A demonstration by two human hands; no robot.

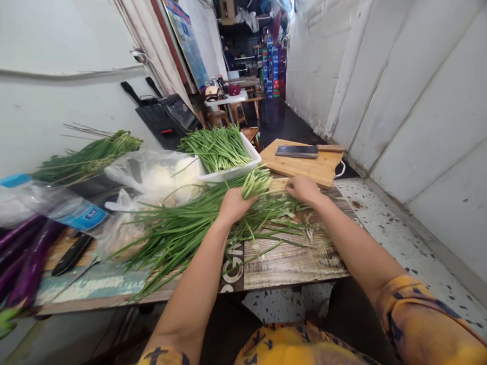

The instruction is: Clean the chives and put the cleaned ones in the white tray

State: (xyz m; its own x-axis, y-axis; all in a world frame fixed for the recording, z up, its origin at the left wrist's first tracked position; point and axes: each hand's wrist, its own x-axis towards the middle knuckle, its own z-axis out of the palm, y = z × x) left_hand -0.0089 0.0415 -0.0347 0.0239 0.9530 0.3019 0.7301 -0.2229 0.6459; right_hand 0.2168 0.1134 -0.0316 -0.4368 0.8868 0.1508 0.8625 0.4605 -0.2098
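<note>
My left hand is wrapped round a bunch of garlic chives, whose pale cut ends stick up past the fingers. Long green leaves from a loose heap of chives trail to the left and over the table's front edge. To the right of the bunch, my right hand is closed, fingertips pinched together close to the tabletop. What it pinches, if anything, is too small to make out. Trimmed scraps and stray stalks lie between and below the hands. Just behind them stands a white tub piled with chives.
A cleaver rests on a wooden cutting board at the back right. Leftward are plastic bags, a water bottle, a black-handled knife, purple eggplants and more greens. A white wall runs along the right.
</note>
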